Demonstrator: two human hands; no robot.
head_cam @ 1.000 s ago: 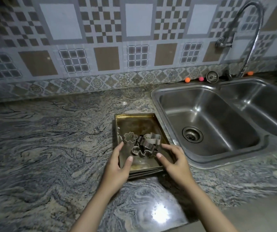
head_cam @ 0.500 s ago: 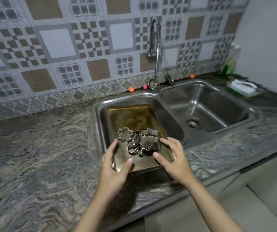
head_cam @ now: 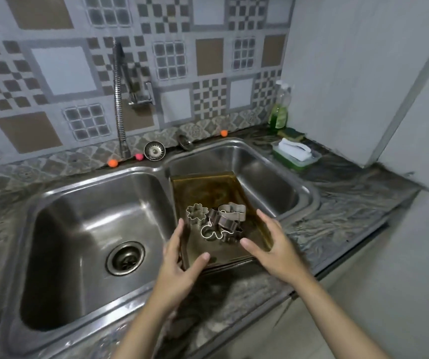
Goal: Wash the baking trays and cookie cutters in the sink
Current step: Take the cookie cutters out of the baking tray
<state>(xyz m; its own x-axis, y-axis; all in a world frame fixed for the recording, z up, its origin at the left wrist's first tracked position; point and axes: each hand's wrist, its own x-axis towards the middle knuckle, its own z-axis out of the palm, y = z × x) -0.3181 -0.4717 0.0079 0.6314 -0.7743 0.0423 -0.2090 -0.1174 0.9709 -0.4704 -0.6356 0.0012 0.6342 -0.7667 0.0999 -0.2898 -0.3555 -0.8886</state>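
Note:
A stack of stained brownish baking trays (head_cam: 208, 189) hangs tilted over the right basin (head_cam: 267, 174) of the steel double sink. Several metal cookie cutters (head_cam: 216, 220) lie in a heap on the top tray, one flower-shaped (head_cam: 196, 211). My left hand (head_cam: 179, 257) grips the stack's near left corner, thumb on top. My right hand (head_cam: 273, 244) holds the near right edge, thumb inside the tray. The far end of the stack dips into the basin.
The left basin (head_cam: 91, 229) has a round drain (head_cam: 125, 257). A flexible faucet (head_cam: 118, 99) rises behind it. A loose strainer (head_cam: 154, 150) sits on the rim. Green soap bottle (head_cam: 279, 110), sponge (head_cam: 291, 133) and a tray with a white cloth (head_cam: 296, 151) stand at back right. Marbled counter surrounds the sink.
Both hands lifted the tray stack off the counter and carried it right, across the left basin to over the right basin. The view swung right with it.

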